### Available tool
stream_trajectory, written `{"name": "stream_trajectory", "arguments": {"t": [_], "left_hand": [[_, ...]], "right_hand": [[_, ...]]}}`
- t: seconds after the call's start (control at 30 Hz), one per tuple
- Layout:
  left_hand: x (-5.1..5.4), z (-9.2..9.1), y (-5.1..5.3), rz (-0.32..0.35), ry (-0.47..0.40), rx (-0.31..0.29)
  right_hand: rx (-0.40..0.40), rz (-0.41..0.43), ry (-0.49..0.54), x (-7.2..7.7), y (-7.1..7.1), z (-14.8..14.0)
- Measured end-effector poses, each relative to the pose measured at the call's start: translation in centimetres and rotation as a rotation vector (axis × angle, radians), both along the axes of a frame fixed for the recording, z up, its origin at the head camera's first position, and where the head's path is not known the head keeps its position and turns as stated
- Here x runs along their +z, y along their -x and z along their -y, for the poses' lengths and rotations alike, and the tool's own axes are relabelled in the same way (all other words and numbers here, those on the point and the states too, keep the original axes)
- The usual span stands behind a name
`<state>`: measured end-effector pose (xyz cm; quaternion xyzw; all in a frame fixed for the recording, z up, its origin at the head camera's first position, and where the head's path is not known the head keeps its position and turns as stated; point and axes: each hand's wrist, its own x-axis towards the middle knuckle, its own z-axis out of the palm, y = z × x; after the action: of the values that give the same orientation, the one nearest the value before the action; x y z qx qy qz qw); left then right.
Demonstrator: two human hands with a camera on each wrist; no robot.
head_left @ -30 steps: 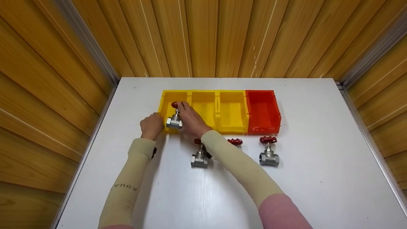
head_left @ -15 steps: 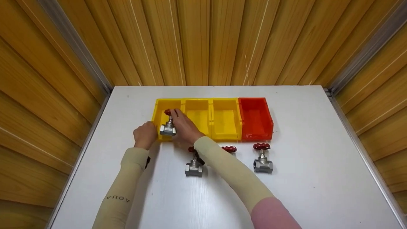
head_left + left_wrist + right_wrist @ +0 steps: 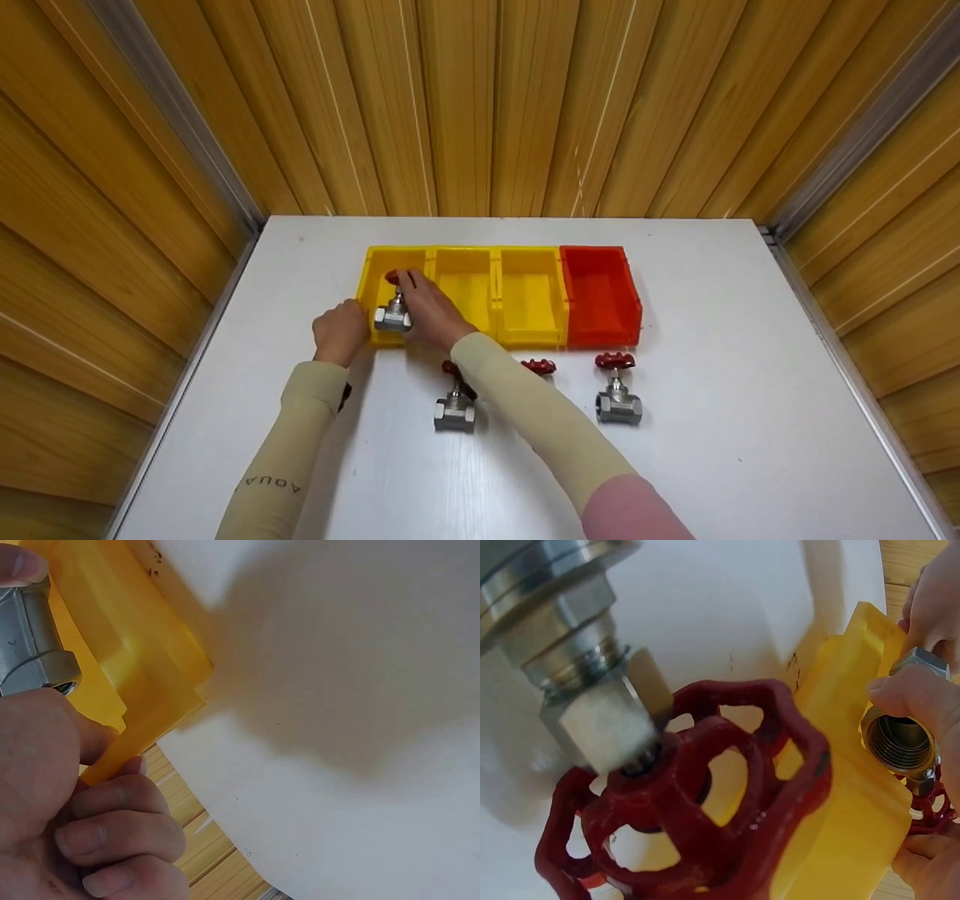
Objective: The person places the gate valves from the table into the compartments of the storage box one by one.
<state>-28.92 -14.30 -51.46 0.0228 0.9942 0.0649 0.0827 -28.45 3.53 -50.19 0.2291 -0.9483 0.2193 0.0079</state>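
Note:
My right hand holds a metal valve with a red handwheel over the leftmost yellow bin. The valve body hangs toward the bin's front edge, its handwheel toward the back. In the right wrist view a thumb lies across the valve body, beside its threaded opening. At the bin's left side is my left hand. Its thumb and index finger pinch the yellow rim in the left wrist view, the other fingers curled below. Whether the valve touches the bin floor, I cannot tell.
Two more yellow bins and a red bin continue the row rightward. Before the row lie a left valve, a middle valve mostly behind my right forearm, and a right valve. Slatted wooden walls surround the white table.
The head view has tilted, so table and bins sit lower and slightly left in it. Relative to the bins, both hands and the held valve stay nearly in place.

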Motion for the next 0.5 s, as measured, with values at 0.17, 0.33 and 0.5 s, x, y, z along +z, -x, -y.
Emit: {"name": "stream_trajectory", "arguments": {"t": [0.17, 0.33, 0.5], "left_hand": [[-0.09, 0.34, -0.69, 0.009, 0.014, 0.006], [-0.14, 0.42, -0.98, -0.003, 0.030, 0.009], [0.02, -0.19, -0.47, -0.041, 0.024, -0.009]], "right_hand": [[0.004, -0.031, -0.004, -0.52, -0.14, 0.58], [0.002, 0.002, -0.008, -0.70, -0.06, 0.86], [-0.039, 0.018, -0.001, -0.39, 0.53, 0.46]]}}
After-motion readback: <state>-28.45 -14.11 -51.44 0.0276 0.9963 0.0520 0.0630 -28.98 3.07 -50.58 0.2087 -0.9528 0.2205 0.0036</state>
